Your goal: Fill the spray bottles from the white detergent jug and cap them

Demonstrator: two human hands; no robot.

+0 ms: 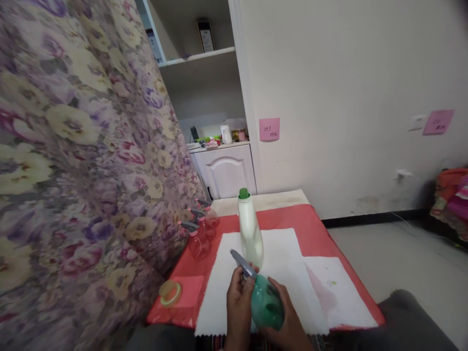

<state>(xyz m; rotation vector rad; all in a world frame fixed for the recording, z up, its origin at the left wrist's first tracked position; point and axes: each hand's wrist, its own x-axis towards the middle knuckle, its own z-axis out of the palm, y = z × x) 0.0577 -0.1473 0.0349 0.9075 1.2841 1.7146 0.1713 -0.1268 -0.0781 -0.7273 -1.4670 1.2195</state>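
Observation:
Over the near part of the white sheet (281, 243), both hands are on a green see-through spray bottle (266, 304), which leans to the left. My left hand (238, 304) has its fingers closed round the bottle's grey spray head (243, 263). Wrapped about the rounded body from the right is my right hand (287, 317). Whether the head is screwed tight cannot be told. Just beyond stands a tall pale plastic bottle (250, 234) with a green spout (243, 194) in its uncovered neck.
Several clear spray bottles with pink collars (199, 243) stand at the table's left edge. A roll of tape (170, 293) lies at the near left, by a pink paper (190, 291). Another white sheet (340, 287) covers the right side of the red cloth (285, 217). A floral curtain (91, 170) hangs left.

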